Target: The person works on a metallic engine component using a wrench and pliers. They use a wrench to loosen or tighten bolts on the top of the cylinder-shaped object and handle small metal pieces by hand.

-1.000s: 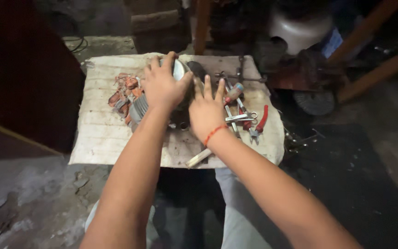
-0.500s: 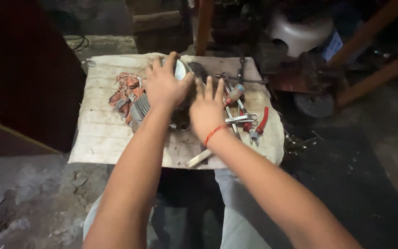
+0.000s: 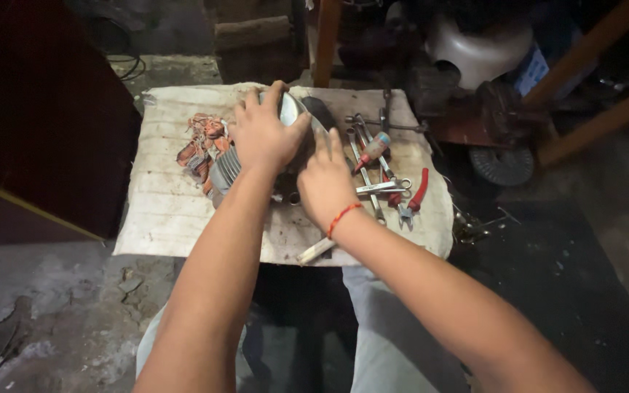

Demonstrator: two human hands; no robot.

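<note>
Both bare forearms reach forward from the bottom of the view, converging toward the middle. The left hand (image 3: 265, 137) lies palm down, fingers (image 3: 255, 102) spread and curled over a rounded form. The right hand (image 3: 327, 182) rests just beside it, palm down, a red cord around its wrist.

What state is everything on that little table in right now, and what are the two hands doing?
Left hand: palm down, gripping the motor's top.
Right hand: pressed flat on the motor's side.
Motor: lying on the cloth, mostly covered by both hands.
Copper windings: loose heap left of the motor.
Pliers: lying untouched, red handles.
Wrenches: lying flat, untouched.
Cloth: spread over the table.
</note>
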